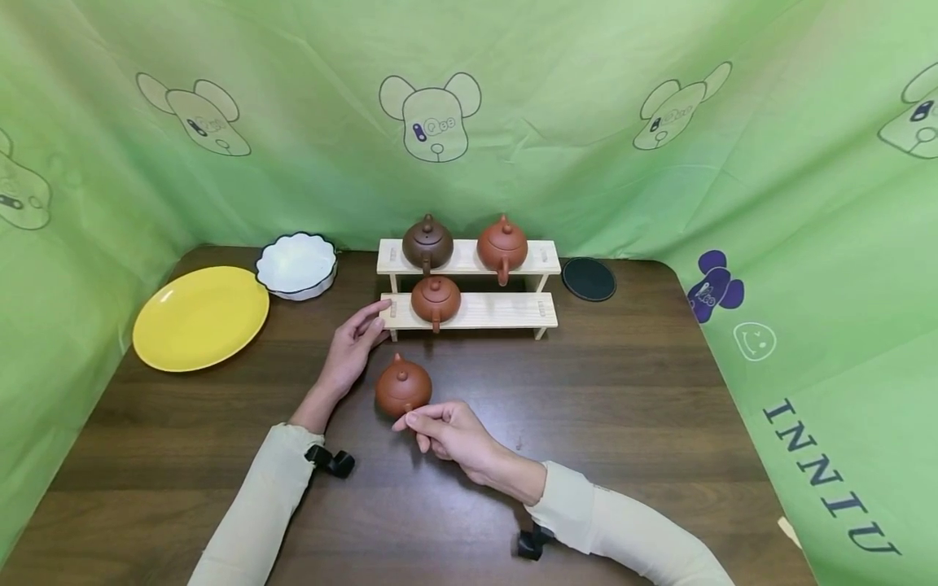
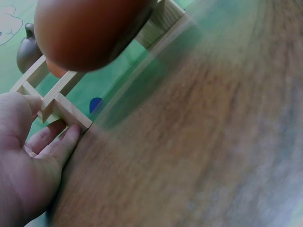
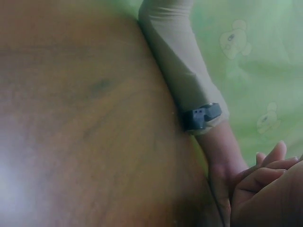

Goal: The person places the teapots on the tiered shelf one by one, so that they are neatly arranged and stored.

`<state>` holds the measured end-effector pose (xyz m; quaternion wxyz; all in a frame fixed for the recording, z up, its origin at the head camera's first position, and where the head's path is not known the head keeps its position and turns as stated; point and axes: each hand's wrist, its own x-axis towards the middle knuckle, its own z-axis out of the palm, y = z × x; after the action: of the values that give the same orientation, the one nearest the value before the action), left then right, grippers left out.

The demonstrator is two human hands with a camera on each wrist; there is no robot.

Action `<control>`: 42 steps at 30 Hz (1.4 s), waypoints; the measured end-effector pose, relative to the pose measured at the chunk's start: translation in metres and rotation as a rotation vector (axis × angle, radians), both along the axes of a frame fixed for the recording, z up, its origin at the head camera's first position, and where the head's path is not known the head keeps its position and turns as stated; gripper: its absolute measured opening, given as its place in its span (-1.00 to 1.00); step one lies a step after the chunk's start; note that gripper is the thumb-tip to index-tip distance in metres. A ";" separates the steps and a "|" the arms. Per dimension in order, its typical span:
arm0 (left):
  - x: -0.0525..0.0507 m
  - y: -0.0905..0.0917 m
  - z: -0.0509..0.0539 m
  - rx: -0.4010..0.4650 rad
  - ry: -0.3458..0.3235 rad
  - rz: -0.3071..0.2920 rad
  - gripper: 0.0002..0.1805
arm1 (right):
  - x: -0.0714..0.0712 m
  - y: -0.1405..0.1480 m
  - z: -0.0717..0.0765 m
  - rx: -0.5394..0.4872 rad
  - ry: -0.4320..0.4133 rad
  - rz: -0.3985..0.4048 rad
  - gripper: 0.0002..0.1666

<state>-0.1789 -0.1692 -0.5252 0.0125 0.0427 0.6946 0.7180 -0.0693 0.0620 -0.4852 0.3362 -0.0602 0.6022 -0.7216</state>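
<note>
My right hand point(image 1: 458, 439) pinches the handle of a reddish-brown clay teapot point(image 1: 403, 387), whose spout points away from me. In the left wrist view this teapot point(image 2: 90, 33) looms close, raised off the tabletop. My left hand point(image 1: 352, 350) grips the left end of a two-tier wooden rack point(image 1: 506, 311), fingers and thumb at the lower shelf's end and leg. A similar small teapot point(image 1: 436, 299) stands on the lower shelf's left part. On the upper shelf are a dark brown teapot point(image 1: 428, 244) and a reddish one point(image 1: 502, 246). The right wrist view does not show the held teapot.
A yellow oval plate point(image 1: 201, 319) and a white scalloped dish point(image 1: 296, 264) lie at the back left of the wooden table point(image 1: 630, 407). Right of the rack lies a dark round coaster point(image 1: 589, 279). Green printed cloth point(image 1: 557, 106) hangs around the back and sides.
</note>
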 end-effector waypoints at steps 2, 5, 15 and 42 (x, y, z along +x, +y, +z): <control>0.000 0.000 -0.001 0.007 0.000 0.003 -0.53 | 0.000 0.002 0.003 0.000 0.008 0.001 -0.55; -0.001 -0.001 -0.002 0.007 0.004 0.000 -0.53 | 0.001 0.006 0.008 0.004 0.033 -0.013 -0.54; -0.001 0.000 -0.001 0.038 0.000 -0.007 -0.53 | 0.001 0.022 0.028 -0.022 0.119 -0.093 -0.54; -0.001 0.000 0.000 0.038 -0.021 -0.003 -0.52 | -0.024 0.067 0.039 -0.020 0.175 -0.312 -0.74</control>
<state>-0.1795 -0.1687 -0.5255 0.0200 0.0367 0.6806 0.7314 -0.0930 0.1287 -0.4465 0.1658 -0.0316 0.6241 -0.7629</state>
